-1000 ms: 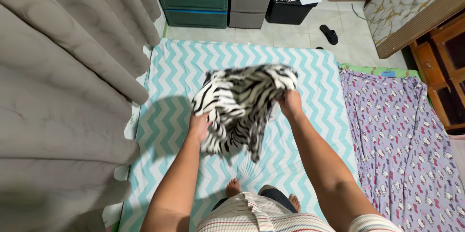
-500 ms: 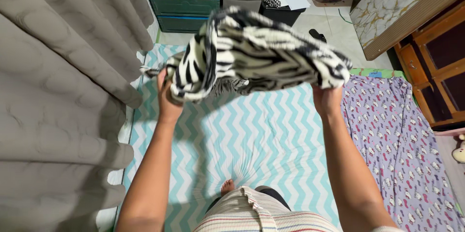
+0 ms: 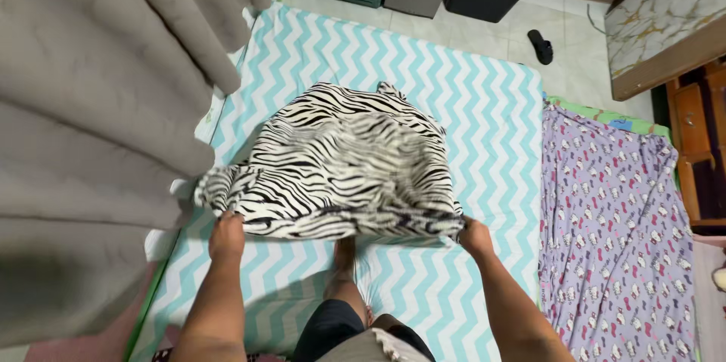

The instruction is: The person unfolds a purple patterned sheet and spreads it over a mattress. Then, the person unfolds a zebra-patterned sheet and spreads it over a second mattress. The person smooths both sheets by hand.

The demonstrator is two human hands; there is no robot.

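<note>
Over chevron mattress (image 3: pixel 469 105), both hands stretch zebra cloth (image 3: pixel 340 165) flat.

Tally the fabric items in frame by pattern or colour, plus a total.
Zebra-striped cloth, held by left hand and right hand: 1
Teal zigzag sheet: 1
Purple printed sheet: 1
Grey curtain: 1
Total: 4
</note>
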